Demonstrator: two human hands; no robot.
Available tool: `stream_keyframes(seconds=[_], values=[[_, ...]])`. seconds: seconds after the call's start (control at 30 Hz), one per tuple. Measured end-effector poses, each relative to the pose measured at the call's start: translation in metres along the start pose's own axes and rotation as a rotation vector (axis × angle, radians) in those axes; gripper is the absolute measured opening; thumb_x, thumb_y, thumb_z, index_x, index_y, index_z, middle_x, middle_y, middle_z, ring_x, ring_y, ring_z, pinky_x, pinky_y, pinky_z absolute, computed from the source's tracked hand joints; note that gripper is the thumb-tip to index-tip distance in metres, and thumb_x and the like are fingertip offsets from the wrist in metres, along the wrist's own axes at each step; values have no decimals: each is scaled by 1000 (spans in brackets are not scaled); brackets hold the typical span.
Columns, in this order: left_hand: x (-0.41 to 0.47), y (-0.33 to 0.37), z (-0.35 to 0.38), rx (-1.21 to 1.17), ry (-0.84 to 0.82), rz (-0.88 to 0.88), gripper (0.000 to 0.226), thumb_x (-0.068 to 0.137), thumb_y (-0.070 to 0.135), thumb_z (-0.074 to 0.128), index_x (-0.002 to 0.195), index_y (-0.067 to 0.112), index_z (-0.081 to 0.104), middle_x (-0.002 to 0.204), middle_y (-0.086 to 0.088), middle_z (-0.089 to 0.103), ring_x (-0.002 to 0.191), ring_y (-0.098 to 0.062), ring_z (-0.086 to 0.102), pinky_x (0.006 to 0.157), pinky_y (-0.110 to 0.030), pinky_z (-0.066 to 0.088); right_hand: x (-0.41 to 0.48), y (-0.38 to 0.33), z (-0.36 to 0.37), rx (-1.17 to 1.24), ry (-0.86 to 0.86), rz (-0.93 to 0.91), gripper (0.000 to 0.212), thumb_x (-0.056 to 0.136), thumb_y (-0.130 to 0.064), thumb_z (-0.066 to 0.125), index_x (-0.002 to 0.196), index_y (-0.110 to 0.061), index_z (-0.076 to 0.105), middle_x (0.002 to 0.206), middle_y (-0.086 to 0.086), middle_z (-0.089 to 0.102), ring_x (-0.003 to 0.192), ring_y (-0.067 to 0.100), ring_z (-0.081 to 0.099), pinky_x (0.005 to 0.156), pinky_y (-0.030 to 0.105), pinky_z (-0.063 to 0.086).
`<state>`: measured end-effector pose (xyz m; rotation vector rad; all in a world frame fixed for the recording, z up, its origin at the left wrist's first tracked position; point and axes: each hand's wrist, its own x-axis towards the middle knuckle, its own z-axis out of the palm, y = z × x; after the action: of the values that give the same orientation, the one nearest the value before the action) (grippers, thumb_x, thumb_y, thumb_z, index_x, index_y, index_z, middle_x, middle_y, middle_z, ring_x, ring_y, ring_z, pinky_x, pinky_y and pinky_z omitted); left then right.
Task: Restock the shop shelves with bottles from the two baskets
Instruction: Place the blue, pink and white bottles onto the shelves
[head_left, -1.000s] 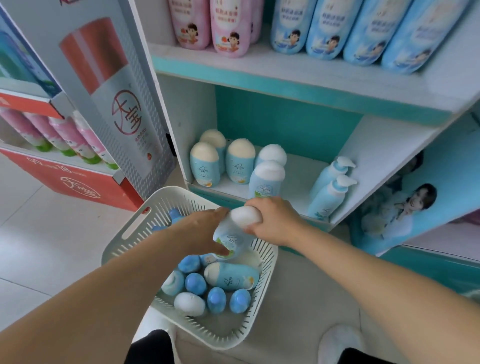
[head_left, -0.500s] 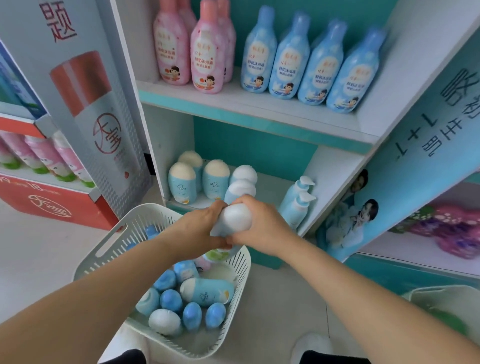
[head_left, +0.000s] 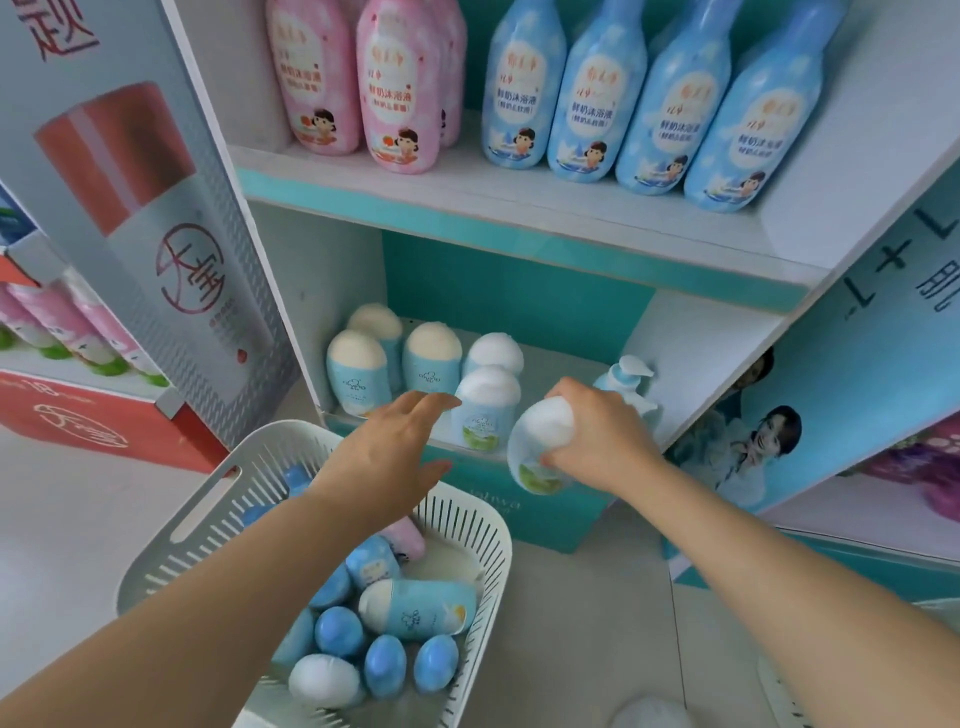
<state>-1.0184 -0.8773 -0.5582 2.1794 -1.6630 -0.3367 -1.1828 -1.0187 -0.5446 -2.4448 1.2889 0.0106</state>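
Pale floor tiles (head_left: 78, 519) are seen below a white-and-teal shelf unit. A slatted white basket (head_left: 478, 530) is set on the floor and filled with blue-capped bottles (head_left: 384, 665), with one larger bottle (head_left: 415, 613) laid on its side. The right grip (head_left: 602, 447) is clamped on a white-capped bottle (head_left: 540, 441), held tilted at the front edge of the lower shelf (head_left: 561, 374), beside a standing row (head_left: 415, 364). The left grip (head_left: 384, 457) is spread apart and empty above the basket. Tall pink and blue bottles (head_left: 597, 104) are lined up on the upper shelf (head_left: 519, 197).
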Motion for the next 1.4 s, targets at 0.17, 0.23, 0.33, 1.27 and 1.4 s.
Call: stream_keyframes(seconds=[0.17, 0.23, 0.33, 1.27, 1.4], values=[[11, -1, 3, -173, 107, -91, 63, 88, 27, 60, 141, 24, 26, 130, 0, 51, 114, -20, 50, 98, -29, 37, 25, 14, -12, -14, 32, 60, 58, 66, -32, 80, 115, -25, 50, 107, 3, 61, 97, 26, 56, 75, 33, 49], [15, -1, 5, -199, 118, -107, 62, 88, 27, 60, 141, 24, 26, 128, 0, 52, 111, -19, 51, 97, -29, 37, 35, 15, -13, -56, 36, 50, 59, 67, -32, 79, 117, -26, 49, 110, 3, 61, 98, 26, 57, 71, 30, 46], [17, -2, 10, -180, 72, -98, 60, 89, 26, 59, 140, 24, 28, 128, -1, 52, 111, -19, 51, 97, -28, 37, 49, 15, -13, -102, 27, 46, 59, 67, -32, 78, 118, -25, 49, 111, 3, 61, 100, 26, 58, 68, 29, 41], [29, -5, 31, -127, -120, -95, 54, 89, 22, 57, 137, 31, 32, 132, 5, 45, 118, -14, 48, 98, -31, 42, 117, 25, 12, -3, -79, 146, 61, 71, -17, 80, 121, -13, 46, 115, 9, 56, 91, 24, 51, 68, 28, 38], [23, -5, 34, -73, -178, -80, 54, 90, 24, 55, 137, 33, 30, 132, 7, 44, 117, -15, 47, 98, -36, 42, 118, 27, 14, 23, -72, 133, 62, 70, -16, 81, 122, -13, 47, 118, 11, 57, 103, 27, 55, 71, 26, 39]])
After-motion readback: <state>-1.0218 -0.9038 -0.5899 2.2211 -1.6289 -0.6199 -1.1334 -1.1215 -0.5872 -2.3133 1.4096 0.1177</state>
